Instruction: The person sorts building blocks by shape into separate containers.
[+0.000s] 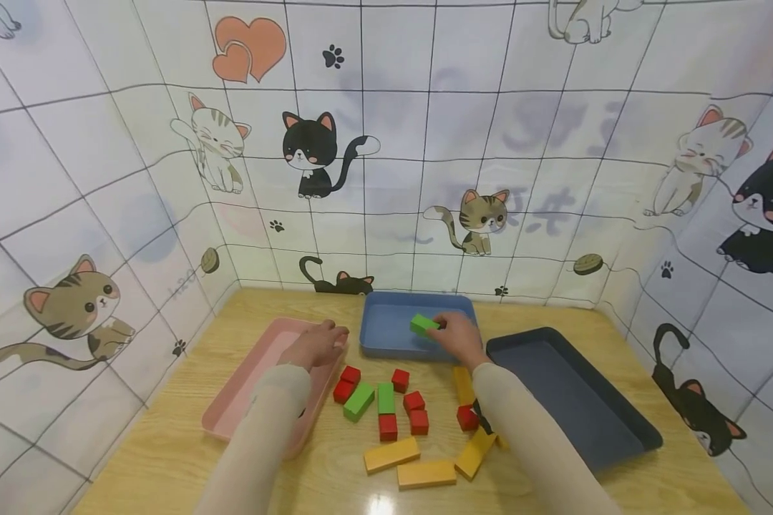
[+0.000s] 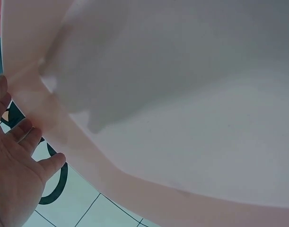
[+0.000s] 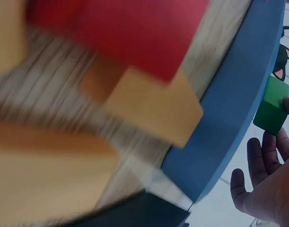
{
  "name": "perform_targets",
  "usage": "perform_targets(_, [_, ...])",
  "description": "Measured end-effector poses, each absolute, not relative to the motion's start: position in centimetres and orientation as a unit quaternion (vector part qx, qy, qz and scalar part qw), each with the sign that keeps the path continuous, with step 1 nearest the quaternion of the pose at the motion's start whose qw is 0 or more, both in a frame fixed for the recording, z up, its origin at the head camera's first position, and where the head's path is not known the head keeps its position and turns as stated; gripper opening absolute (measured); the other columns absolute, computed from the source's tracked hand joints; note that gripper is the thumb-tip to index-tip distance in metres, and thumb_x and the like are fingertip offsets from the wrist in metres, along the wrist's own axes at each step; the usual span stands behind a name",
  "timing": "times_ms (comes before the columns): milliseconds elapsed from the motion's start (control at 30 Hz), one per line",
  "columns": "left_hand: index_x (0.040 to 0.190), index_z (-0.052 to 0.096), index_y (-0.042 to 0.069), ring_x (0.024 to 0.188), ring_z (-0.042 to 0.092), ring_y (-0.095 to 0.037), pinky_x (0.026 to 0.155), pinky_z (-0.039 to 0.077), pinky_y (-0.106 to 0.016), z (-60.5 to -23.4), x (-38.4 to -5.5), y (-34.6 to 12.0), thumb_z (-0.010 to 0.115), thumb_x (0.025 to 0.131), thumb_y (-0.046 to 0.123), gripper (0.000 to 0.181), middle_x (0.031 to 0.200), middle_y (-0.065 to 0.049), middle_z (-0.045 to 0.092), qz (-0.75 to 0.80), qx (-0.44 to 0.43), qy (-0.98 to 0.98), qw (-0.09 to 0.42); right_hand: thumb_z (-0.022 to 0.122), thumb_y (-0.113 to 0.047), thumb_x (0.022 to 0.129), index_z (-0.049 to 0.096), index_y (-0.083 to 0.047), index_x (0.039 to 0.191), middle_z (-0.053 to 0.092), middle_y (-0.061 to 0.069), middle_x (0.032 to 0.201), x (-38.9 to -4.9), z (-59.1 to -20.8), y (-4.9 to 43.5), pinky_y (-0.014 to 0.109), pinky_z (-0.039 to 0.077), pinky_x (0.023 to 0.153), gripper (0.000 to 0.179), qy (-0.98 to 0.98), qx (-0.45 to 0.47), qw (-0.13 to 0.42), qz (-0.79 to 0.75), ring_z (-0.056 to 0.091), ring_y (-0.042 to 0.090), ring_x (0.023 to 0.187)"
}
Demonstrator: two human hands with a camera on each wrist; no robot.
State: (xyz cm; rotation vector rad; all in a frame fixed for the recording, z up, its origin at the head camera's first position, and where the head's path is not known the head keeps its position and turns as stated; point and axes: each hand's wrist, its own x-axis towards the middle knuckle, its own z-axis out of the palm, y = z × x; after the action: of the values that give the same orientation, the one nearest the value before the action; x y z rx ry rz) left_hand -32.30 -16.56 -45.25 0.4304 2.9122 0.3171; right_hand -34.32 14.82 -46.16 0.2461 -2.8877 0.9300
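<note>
Nearer than the blue tray (image 1: 386, 322) lie yellow blocks (image 1: 426, 474); left of it, by the pink tray (image 1: 275, 336), the left hand (image 1: 315, 343) has fingers apart; over it, the right hand (image 1: 459, 338) pinches a green block (image 1: 422, 325), which that end-only grip could drop

This is a small screened-off desk nook; whether it stands in a home, an office or a lab cannot be told. A pale sheet (image 1: 399, 129) printed with grid lines, cartoon cats (image 1: 312, 146) and hearts (image 1: 260, 43) rises behind the far edge of the wood-grain desk (image 1: 338, 479), turns at both far corners and runs along the left and right edges, making a three-sided booth. Faint, blurred characters show on it. Shallow trays (image 1: 570, 400) and coloured blocks (image 1: 388, 428) mark the desk as a tabletop workspace
</note>
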Motion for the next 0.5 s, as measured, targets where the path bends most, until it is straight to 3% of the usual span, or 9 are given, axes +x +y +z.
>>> perform_targets(233, [0.146, 0.049, 0.015, 0.136, 0.040, -0.043, 0.106, 0.037, -0.058, -45.4, -32.3, -16.3, 0.053, 0.103, 0.024, 0.044, 0.151, -0.020, 0.036, 0.108, 0.150, 0.979, 0.083, 0.068, -0.025, 0.092, 0.070, -0.003, 0.118, 0.069, 0.014, 0.112, -34.6, -46.6, 13.2, 0.048, 0.052, 0.081, 0.035, -0.948, 0.082, 0.046, 0.304, 0.065, 0.029, 0.093])
perform_targets(500, [0.146, 0.048, 0.015, 0.137, 0.038, -0.043, 0.107, 0.036, -0.058, -45.7, -32.5, -16.6, 0.051, 0.103, 0.026, 0.044, 0.152, -0.021, 0.035, 0.105, 0.152, 0.980, 0.080, 0.062, -0.032, 0.099, 0.049, -0.001, 0.144, 0.054, 0.018, 0.141, -35.0, -46.8, 12.5, 0.054, 0.043, 0.101, 0.057, -0.954, 0.108, 0.008, 0.278, 0.051, 0.038, 0.127])
